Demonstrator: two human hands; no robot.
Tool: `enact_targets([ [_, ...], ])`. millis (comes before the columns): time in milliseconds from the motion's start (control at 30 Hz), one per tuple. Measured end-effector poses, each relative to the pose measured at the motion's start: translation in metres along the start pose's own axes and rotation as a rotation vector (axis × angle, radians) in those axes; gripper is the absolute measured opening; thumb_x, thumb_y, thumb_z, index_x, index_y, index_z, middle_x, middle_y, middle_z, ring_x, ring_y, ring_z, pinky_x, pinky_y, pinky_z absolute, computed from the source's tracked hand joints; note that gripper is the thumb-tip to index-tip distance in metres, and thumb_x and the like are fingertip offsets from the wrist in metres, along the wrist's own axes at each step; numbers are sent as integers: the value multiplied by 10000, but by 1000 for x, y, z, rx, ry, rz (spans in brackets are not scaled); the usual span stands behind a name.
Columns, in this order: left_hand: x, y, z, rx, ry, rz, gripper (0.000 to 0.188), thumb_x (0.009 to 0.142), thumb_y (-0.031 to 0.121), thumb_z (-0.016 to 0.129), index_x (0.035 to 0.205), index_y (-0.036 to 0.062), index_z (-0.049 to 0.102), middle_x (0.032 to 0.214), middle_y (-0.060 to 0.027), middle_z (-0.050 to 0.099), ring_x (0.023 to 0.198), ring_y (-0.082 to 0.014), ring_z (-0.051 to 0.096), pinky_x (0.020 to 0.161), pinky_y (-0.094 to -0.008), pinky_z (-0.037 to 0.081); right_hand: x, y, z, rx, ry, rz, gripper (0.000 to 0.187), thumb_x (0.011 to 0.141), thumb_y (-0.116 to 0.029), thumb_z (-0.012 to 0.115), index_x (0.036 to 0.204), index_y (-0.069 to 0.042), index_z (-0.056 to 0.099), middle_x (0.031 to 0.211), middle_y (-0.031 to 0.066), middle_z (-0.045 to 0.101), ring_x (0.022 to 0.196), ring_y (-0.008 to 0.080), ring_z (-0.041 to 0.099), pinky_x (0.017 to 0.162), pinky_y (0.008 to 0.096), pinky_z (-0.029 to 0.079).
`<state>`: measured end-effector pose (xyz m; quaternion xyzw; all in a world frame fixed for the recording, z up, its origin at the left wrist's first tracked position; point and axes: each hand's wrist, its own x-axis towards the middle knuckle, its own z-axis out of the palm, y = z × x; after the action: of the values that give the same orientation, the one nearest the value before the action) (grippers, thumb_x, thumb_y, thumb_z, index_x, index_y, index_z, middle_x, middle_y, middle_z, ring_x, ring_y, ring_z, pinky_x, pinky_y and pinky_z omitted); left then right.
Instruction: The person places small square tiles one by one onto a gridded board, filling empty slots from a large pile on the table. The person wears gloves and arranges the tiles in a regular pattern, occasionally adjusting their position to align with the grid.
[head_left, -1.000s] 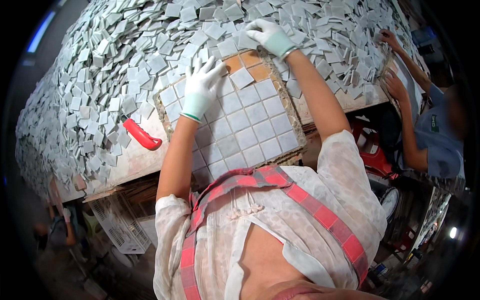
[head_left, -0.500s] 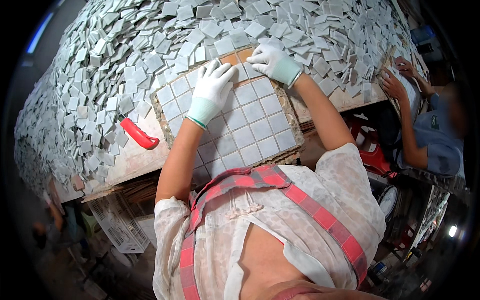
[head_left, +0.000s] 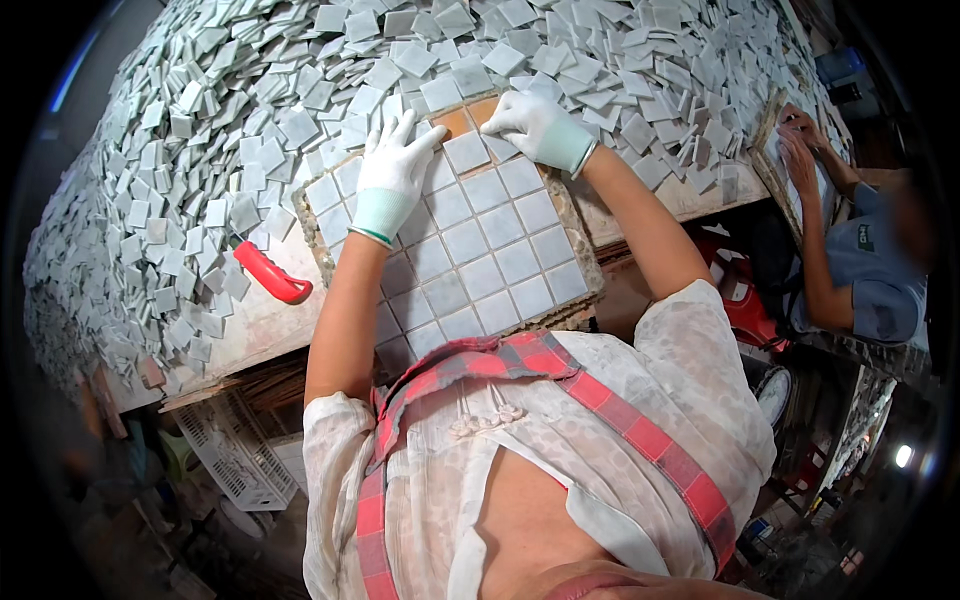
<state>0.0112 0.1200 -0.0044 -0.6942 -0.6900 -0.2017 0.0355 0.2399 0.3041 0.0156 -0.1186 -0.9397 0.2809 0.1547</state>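
Observation:
A square grid of grey-white tiles (head_left: 464, 243) lies before me in a rough-edged frame (head_left: 588, 240). At its far edge, a strip of orange-brown backing (head_left: 455, 122) shows bare. My left hand (head_left: 392, 172), in a white glove with a pale green cuff, rests over the grid's far left part with its fingers spread. A single tile (head_left: 466, 153) lies between my hands near the strip. My right hand (head_left: 535, 128), gloved alike, has its fingers bent together at the far right corner, on a partly covered small tile (head_left: 500, 149).
Loose square tiles (head_left: 270, 110) heap across the table's far side and left. On the bare tabletop (head_left: 268, 325) left of the frame lies a red-handled tool (head_left: 270, 273). A person in blue (head_left: 875, 270) works at the right. A white crate (head_left: 235, 450) stands below the table.
My left hand has shifted left and its fingers have spread, uncovering more of the tile beside the orange strip. My right hand has moved slightly left and down, still at the far right corner.

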Motion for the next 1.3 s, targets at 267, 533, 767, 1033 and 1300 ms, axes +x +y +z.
enact_targets([
  [267,-8,11,0,78,33,-41,555,1040,314,548,1533,66,494,1572,-199,482,1421,-402,461,1201,-546,319,9,-43,18,-252,99,-81,288,937,-234,699,1187,-102,757,1081,89,690,1069,305,637,995,454,477],
  [533,-15,50,-11,71,-7,19,566,995,309,613,1512,104,509,1563,-183,483,1436,-396,447,1199,-550,323,-9,-29,4,-126,44,-143,396,875,-188,740,1251,-68,720,1310,118,663,1256,328,597,1110,467,444],
  [767,-1,64,3,-178,131,-30,384,909,178,721,1275,81,661,1315,-160,626,1256,-374,579,1061,-484,464,-27,-15,-7,-178,103,-2,419,841,-188,789,1249,-112,740,1300,88,693,1178,322,624,1063,423,487],
  [1033,5,76,-5,-116,77,-89,381,902,192,724,1266,110,651,1345,-138,600,1258,-363,572,1049,-476,471,-18,-33,13,-187,259,142,228,906,-184,754,1115,-93,756,1116,112,707,1019,314,677,882,427,547],
  [1300,0,76,4,-10,18,70,411,1008,287,631,1399,164,612,1519,-141,530,1376,-358,513,1175,-536,363,13,-7,2,-72,137,367,167,906,-204,739,1018,-82,761,946,128,694,936,311,684,819,416,543],
])
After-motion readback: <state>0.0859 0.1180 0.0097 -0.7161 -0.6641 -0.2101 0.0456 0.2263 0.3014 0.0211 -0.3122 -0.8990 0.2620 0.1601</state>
